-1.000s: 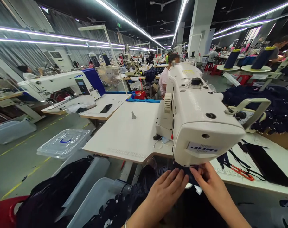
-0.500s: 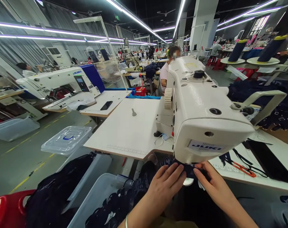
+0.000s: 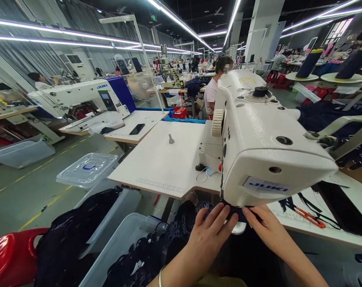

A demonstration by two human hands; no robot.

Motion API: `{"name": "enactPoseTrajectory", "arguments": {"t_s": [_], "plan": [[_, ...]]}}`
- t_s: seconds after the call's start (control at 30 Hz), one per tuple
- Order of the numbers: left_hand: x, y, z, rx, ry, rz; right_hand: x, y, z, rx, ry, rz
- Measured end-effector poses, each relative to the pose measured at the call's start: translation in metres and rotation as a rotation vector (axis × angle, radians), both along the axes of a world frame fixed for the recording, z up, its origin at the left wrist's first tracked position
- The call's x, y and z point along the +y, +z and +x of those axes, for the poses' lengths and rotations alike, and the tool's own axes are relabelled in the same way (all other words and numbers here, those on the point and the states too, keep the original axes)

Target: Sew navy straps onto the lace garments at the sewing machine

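Note:
A piece of navy fabric (image 3: pixel 239 214) lies under the head of a white JUKI sewing machine (image 3: pixel 276 159). My left hand (image 3: pixel 209 233) is on the left side of this fabric, its fingers bent over it and its thumb hidden beneath. On the right side, my right hand (image 3: pixel 266 223) pinches the fabric between thumb and fingers. Both hands sit close below the machine head, which hides the needle area. Just under the fabric, a rounded white machine part (image 3: pixel 239 228) shows between my hands.
Left of my lap stands a clear plastic bin (image 3: pixel 109 247) of navy pieces, beside a red plastic stool (image 3: pixel 13 255). The white table (image 3: pixel 157 159) carries a small metal piece (image 3: pixel 171 139). Orange-handled scissors (image 3: pixel 310 218) and a black tablet-like slab (image 3: pixel 345 207) lie right. A person (image 3: pixel 211 93) sits beyond.
The view has shifted slightly, so the machine appears farther right and larger. Both hands stay at the fabric, with my right fingers a little closer in under the machine head.

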State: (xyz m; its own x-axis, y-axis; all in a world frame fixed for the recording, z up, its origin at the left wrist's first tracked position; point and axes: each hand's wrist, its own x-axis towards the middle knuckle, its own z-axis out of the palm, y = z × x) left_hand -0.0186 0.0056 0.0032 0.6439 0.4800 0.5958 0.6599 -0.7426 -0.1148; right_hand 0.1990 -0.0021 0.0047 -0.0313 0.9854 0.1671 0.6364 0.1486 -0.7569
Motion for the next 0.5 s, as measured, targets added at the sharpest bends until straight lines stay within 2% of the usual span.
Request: {"name": "enactPoseTrajectory", "arguments": {"t_s": [0.5], "plan": [[-0.0038,-0.0063,0.0040,0.011,0.059,0.022,0.0051,-0.0074,0.0017,-0.048,-0.021,0.004]]}}
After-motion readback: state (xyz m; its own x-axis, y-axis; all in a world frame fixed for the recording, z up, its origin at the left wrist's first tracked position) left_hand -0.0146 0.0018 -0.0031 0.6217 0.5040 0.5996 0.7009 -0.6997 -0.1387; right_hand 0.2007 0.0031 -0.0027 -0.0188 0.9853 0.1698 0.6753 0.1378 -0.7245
